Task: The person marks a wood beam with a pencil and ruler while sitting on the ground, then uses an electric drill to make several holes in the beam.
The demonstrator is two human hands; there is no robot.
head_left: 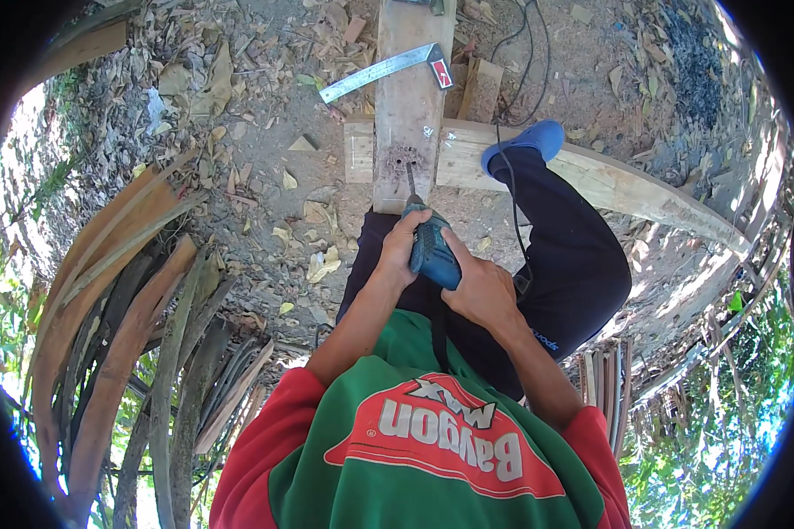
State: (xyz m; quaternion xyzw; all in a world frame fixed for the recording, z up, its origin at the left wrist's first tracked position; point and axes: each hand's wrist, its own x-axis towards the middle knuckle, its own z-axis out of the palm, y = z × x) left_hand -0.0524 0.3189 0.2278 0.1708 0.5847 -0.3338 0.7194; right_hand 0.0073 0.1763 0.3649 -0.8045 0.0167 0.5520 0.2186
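A dark teal corded power drill is held between both of my hands, its bit pointing away from me. My left hand wraps round the front of its body. Toward the back, my right hand is closed on it; the handle is mostly hidden. The thin bit reaches a wooden plank, where dark holes and wood dust show. Whether the bit is inside the wood, I cannot tell. Across the plank's far part lies a try square with a silver blade and a dark stock bearing a red label.
A second board crosses beneath the plank and runs right. My foot in a blue clog rests against it. A black cord trails over the leafy ground beside a small wood block. Long timber pieces lean at the left.
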